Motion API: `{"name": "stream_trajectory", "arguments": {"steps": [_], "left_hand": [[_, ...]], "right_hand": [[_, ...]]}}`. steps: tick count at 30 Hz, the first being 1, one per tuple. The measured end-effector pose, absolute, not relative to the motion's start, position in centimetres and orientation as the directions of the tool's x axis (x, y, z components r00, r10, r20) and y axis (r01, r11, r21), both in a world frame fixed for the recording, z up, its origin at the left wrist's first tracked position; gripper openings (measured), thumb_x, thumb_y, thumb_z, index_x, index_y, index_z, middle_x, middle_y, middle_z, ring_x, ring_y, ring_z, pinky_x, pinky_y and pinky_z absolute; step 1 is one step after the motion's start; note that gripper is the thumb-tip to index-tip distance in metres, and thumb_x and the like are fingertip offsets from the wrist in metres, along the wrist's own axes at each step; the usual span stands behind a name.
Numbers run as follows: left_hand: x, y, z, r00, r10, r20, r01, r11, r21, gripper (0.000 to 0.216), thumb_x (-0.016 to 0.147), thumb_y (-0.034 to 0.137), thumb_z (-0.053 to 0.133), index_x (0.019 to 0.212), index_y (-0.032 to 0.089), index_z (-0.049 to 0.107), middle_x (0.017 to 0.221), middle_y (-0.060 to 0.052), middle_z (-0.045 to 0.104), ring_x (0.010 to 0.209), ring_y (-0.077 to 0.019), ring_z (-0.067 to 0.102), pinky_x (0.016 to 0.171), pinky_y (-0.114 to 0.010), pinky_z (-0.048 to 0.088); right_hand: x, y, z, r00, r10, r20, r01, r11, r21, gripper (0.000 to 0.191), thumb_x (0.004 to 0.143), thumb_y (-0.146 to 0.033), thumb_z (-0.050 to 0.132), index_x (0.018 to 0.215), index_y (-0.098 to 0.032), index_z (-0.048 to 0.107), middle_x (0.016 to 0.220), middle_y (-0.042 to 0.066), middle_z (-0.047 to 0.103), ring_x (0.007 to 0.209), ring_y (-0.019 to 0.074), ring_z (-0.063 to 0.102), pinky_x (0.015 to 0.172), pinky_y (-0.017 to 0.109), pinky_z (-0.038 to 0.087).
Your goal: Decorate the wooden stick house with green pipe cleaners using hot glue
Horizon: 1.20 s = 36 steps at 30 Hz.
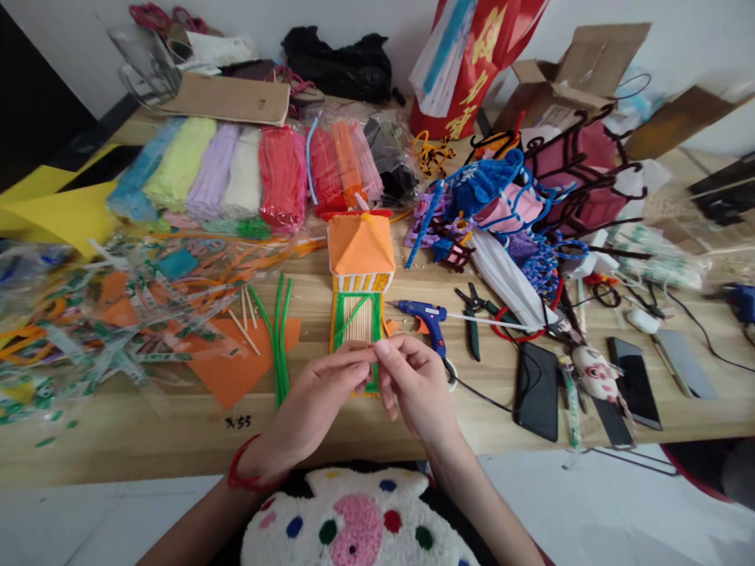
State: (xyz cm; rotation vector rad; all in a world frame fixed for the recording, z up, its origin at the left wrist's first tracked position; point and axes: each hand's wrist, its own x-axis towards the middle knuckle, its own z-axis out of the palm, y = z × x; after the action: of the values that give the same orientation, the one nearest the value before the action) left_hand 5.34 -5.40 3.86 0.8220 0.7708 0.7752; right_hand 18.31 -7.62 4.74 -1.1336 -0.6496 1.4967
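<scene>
Fingers (399, 366) of left hand (312, 393) and right hand (421, 389) are pinched narrow, anything held can't be made out; orange pyramid-roofed, yellow-and-white-striped model house (361, 248) is parked at 12 o'clock.

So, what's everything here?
Toy house: one, orange-roofed, centre
Glue gun: one, blue, right of house
Pliers: one, dark, beside glue gun
Phones: at least two, black, front right
Fuzzy stems: several, green, left of house
Flat sheets: several, orange and yellow, left
Wrappers: many, clear and green, left
Wrapped bundles: several, mixed colours, back left
Large bags: two, red and black, back
Boxes: at least one, brown, back right
Crafts: several, dark pink and blue, back right
Table: one, wood-brown, underneath
Smaller clutter: uncountable, mixed, throughout
Fluffy item: one, spotted white, bottom
Left hand: one, bare, front centre
Right hand: one, bare, beside left
</scene>
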Motion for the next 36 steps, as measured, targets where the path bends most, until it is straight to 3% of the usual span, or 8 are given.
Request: {"name": "stream_trajectory", "arguments": {"steps": [7, 14, 20, 26, 31, 36], "left_hand": [[5.1, -5.9, 2.8, 0.539, 0.807, -0.240, -0.287, 0.444, 0.849, 0.023, 0.078, 0.038, 0.063, 0.096, 0.028, 0.073, 0.089, -0.006, 0.057, 0.082, -0.0193, 0.056, 0.070, -0.035, 0.051], [5.4, -6.1, 2.5, 0.595, 0.784, -0.177, -0.429, 0.497, 0.755, 0.029, 0.080, 0.038, 0.058, 0.103, 0.025, 0.071, 0.082, -0.005, 0.052, 0.083, -0.0195, 0.053, 0.075, -0.037, 0.047], [5.7, -6.1, 2.2, 0.667, 0.729, -0.155, -0.443, 0.555, 0.704, 0.040, 0.081, 0.049, 0.051, 0.102, 0.020, 0.068, 0.074, -0.005, 0.048, 0.074, -0.0199, 0.052, 0.070, -0.038, 0.048], [6.0, -6.2, 2.8, 0.658, 0.732, -0.174, -0.536, 0.618, 0.575, 0.036, 0.079, 0.049, 0.051, 0.086, 0.019, 0.069, 0.070, -0.003, 0.043, 0.065, -0.0168, 0.049, 0.059, -0.033, 0.048], [5.9, -6.1, 2.8, 0.616, 0.743, -0.262, -0.513, 0.631, 0.582, 0.038, 0.077, 0.052, 0.053, 0.097, 0.024, 0.068, 0.071, -0.002, 0.042, 0.060, -0.0150, 0.047, 0.052, -0.031, 0.048], [5.8, -5.9, 2.9, 0.628, 0.737, -0.248, -0.527, 0.638, 0.561, 0.037, 0.077, 0.054, 0.053, 0.095, 0.025, 0.069, 0.066, 0.000, 0.038, 0.055, -0.0123, 0.045, 0.046, -0.026, 0.045]], "right_hand": [[17.8, -7.3, 4.6, 0.031, 0.940, -0.340, -0.622, -0.248, -0.743, 0.035, 0.075, -0.044, 0.070, 0.065, -0.018, 0.048, 0.044, -0.009, 0.054, 0.024, 0.0025, 0.039, 0.022, 0.011, 0.024], [17.6, -7.4, 4.5, 0.031, 0.947, -0.319, -0.638, -0.226, -0.736, 0.035, 0.073, -0.043, 0.072, 0.065, -0.019, 0.048, 0.042, -0.009, 0.054, 0.022, 0.0011, 0.031, 0.024, 0.012, 0.016], [17.1, -7.5, 4.5, 0.043, 0.955, -0.293, -0.628, -0.202, -0.752, 0.032, 0.073, -0.045, 0.071, 0.070, -0.019, 0.052, 0.043, -0.009, 0.056, 0.022, 0.0029, 0.036, 0.026, 0.015, 0.023], [17.2, -7.4, 4.3, -0.001, 0.962, -0.274, -0.655, -0.208, -0.726, 0.028, 0.074, -0.043, 0.070, 0.076, -0.019, 0.057, 0.046, -0.008, 0.058, 0.023, 0.0047, 0.042, 0.026, 0.016, 0.029], [17.2, -7.4, 4.1, -0.028, 0.965, -0.261, -0.656, -0.215, -0.724, 0.026, 0.075, -0.041, 0.070, 0.081, -0.018, 0.060, 0.050, -0.007, 0.059, 0.026, 0.0049, 0.043, 0.024, 0.015, 0.030], [17.1, -7.3, 4.1, -0.078, 0.971, -0.226, -0.640, -0.223, -0.736, 0.024, 0.075, -0.038, 0.071, 0.084, -0.018, 0.060, 0.054, -0.006, 0.061, 0.029, 0.0058, 0.048, 0.025, 0.015, 0.036]]}}
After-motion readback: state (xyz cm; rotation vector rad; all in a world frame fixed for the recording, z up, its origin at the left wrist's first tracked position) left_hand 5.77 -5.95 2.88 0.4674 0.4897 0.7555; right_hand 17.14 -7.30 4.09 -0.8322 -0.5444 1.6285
